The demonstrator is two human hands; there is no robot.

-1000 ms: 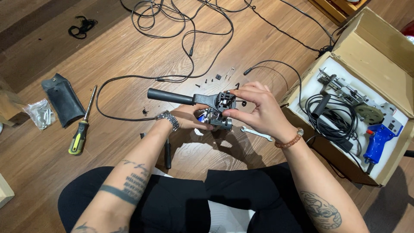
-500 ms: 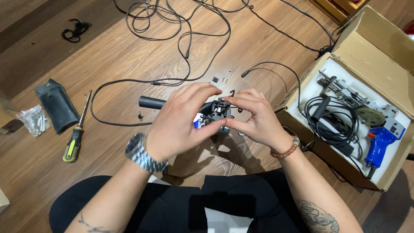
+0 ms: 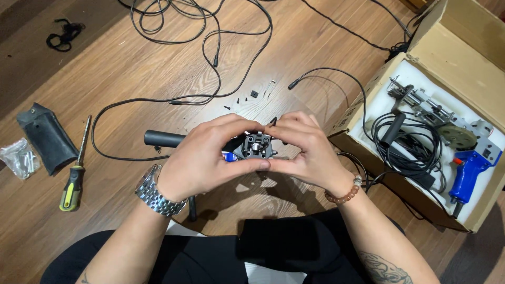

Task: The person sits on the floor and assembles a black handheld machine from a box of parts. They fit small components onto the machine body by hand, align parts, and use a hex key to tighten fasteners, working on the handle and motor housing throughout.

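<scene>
Wooden floorboards lie under you as you sit, and just above your lap both hands close around a small black machine head (image 3: pixel 256 146): your left hand (image 3: pixel 202 160) wraps its left side, your right hand (image 3: pixel 305 152) its right, fingertips meeting below it. A black handle (image 3: pixel 163 138) sticks out to the left. Small screws (image 3: pixel 247 95) and black cables (image 3: pixel 210 47) lie beyond. An open cardboard box (image 3: pixel 463 58) with white lining sits right, holding a blue tool (image 3: pixel 471 168). Left, a screwdriver (image 3: pixel 73 173), black pouch (image 3: pixel 44 137) and clear bag (image 3: pixel 18 156) leave bare floor between.

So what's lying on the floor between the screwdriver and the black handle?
In the head view, only a black cable crosses the wood floor between the screwdriver and the black handle.
</scene>
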